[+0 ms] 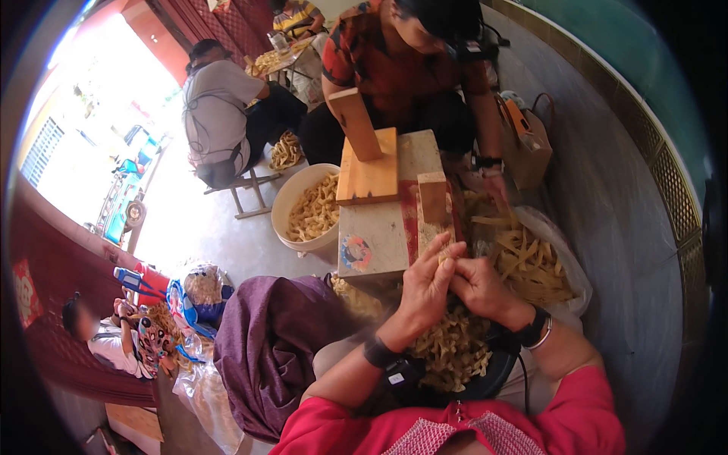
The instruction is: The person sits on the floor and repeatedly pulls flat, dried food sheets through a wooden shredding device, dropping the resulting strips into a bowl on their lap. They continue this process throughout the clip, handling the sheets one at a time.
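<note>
My left hand (426, 290) and my right hand (486, 287) meet above my lap, with fingertips pinched together. Between them a bit of a small pale-yellow piece (443, 259) shows; the fingers cover most of it. Below the hands, a dark bowl (480, 392) on my lap holds many crimped, pale-brown pieces (452, 355). To the right, an open clear plastic bag (580, 284) contains long, flat strips (529, 261) of the same colour. Just beyond my fingers stands a small upright wooden block (433, 199) on a low table (372, 227).
On the table, a wooden base (367, 182) carries a tilted wooden post (355, 122). A white bucket (278, 219) of curled pieces stands at its left. Across it a person (398, 62) reaches into the bag. Purple cloth (278, 352) lies at my left; other people sit farther off.
</note>
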`<act>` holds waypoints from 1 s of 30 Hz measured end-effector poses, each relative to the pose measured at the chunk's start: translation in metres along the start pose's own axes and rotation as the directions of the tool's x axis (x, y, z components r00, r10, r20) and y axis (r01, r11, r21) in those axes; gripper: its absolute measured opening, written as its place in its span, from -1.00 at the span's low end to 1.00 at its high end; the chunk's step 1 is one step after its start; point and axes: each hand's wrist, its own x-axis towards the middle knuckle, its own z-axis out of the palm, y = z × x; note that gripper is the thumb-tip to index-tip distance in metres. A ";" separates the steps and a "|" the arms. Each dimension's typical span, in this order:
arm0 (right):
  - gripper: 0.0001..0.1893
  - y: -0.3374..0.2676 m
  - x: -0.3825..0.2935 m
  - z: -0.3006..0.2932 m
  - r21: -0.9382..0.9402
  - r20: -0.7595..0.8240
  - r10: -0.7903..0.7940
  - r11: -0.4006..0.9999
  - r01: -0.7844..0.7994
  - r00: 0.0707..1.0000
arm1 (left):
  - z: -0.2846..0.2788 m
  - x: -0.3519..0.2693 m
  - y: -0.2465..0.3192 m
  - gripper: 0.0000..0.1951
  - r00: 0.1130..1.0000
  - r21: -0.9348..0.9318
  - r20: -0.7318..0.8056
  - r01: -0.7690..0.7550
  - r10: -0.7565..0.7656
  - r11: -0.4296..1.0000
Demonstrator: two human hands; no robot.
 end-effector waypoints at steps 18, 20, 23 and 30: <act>-0.82 -0.003 0.010 -0.020 0.462 0.298 0.460 0.697 -0.548 0.836 | -0.011 0.006 -0.003 -0.95 0.994 0.302 0.001 -0.106 0.111 0.947; -0.89 -0.003 0.012 -0.021 0.340 0.202 0.288 0.876 -0.343 0.936 | -0.011 0.005 -0.008 -0.97 0.980 0.161 -0.022 0.197 -0.196 0.967; -0.87 0.016 0.007 -0.015 0.242 0.149 0.157 0.951 -0.190 0.976 | -0.018 0.007 -0.015 -0.92 0.931 0.091 0.035 0.359 -0.364 0.929; -0.86 0.024 0.006 -0.032 0.743 0.497 0.318 0.325 -0.586 0.807 | -0.018 0.006 -0.001 -0.88 0.985 0.439 -0.173 0.075 0.003 0.896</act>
